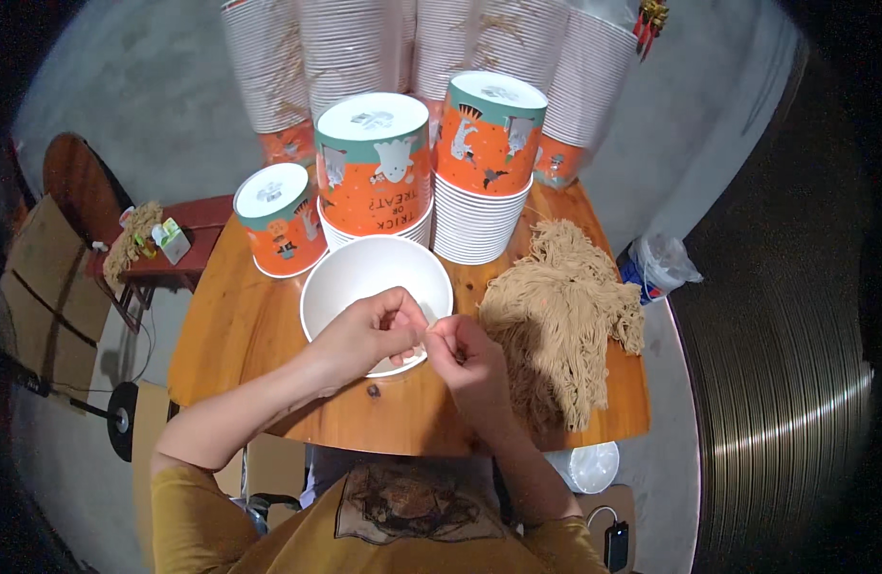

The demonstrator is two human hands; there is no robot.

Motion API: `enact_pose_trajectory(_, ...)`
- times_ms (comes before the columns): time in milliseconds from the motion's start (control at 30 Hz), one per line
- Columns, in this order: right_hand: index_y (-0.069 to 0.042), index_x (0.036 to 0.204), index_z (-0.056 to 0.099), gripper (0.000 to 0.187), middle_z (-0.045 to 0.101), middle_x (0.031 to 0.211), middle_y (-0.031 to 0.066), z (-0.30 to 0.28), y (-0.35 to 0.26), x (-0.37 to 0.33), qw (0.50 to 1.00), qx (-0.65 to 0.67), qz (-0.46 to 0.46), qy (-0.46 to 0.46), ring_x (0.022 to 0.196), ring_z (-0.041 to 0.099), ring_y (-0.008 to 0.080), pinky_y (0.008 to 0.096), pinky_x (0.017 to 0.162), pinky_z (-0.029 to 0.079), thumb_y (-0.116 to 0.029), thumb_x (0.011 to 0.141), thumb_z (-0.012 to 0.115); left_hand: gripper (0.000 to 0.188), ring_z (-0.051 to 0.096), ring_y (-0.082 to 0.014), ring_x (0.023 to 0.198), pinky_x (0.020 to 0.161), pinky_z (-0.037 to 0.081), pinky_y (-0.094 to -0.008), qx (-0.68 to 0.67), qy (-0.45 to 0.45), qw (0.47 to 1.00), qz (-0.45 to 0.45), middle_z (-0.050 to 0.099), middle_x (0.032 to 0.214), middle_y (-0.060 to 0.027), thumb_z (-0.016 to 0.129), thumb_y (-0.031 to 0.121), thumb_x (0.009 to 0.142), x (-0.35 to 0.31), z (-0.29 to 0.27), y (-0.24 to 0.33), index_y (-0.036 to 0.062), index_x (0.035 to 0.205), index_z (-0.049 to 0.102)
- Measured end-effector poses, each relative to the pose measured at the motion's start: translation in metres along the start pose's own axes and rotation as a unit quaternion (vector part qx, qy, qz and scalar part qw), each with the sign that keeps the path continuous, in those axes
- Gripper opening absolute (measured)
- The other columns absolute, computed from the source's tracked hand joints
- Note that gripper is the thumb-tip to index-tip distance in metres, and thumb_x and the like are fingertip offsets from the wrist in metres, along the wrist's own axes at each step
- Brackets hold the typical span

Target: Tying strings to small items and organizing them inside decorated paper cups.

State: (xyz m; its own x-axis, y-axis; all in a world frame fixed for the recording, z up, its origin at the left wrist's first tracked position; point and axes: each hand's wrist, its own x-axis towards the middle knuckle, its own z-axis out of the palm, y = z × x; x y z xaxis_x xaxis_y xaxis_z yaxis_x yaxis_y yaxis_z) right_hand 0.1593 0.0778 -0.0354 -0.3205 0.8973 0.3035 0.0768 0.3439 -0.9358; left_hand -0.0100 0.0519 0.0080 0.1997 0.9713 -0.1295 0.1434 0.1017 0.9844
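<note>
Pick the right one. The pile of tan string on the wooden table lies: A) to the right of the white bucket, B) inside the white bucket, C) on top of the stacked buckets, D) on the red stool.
A: the pile of tan string lies on the wooden table, right of the white bucket under both hands.

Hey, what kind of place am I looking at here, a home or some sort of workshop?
Probably a small hand-assembly workshop: tall stacks of printed paper buckets crowd a wooden table, a heap of tan string lies beside them, and both hands work at an open white bucket.
</note>
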Motion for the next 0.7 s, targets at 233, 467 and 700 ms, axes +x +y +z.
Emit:
enact_pose_trajectory(233,-0.004,0.079,0.056,0.007,0.042,0.063,-0.0082,-0.008,0.017,0.003,0.998,0.056,-0.004,0.014,0.060,0.038,0.0010,0.0192,0.054,0.032,-0.004,0.085,0.061,0.013,0.052,-0.0087,0.078,0.072,0.045,-0.0227,-0.009,-0.034,0.999,-0.032,0.055,0.086,-0.0016,0.057,0.009,0.089,0.015,0.006,0.006,0.0021,0.100,0.053)
enact_pose_trajectory(467,-0.007,0.080,0.057,0.008,0.049,0.061,-0.0024,-0.010,0.006,0.005,0.999,-0.029,-0.002,0.021,0.056,0.045,0.0056,0.0231,0.051,0.037,-0.004,0.082,0.064,0.014,0.053,-0.0098,0.080,0.074,0.045,-0.0230,-0.035,-0.047,0.996,-0.060,0.056,0.088,-0.0020,0.056,0.003,0.088,0.019,0.003,0.005,0.0009,0.101,0.055)
enact_pose_trajectory(700,-0.004,0.084,0.057,0.004,0.047,0.064,-0.0070,-0.017,0.013,0.011,0.999,0.006,-0.016,-0.029,0.058,0.040,0.0013,0.0195,0.052,0.033,-0.006,0.086,0.060,0.011,0.053,-0.0102,0.077,0.072,0.045,-0.0228,-0.081,-0.055,0.992,-0.073,0.057,0.086,-0.0028,0.058,0.003,0.086,0.026,-0.005,-0.004,0.0014,0.096,0.056)
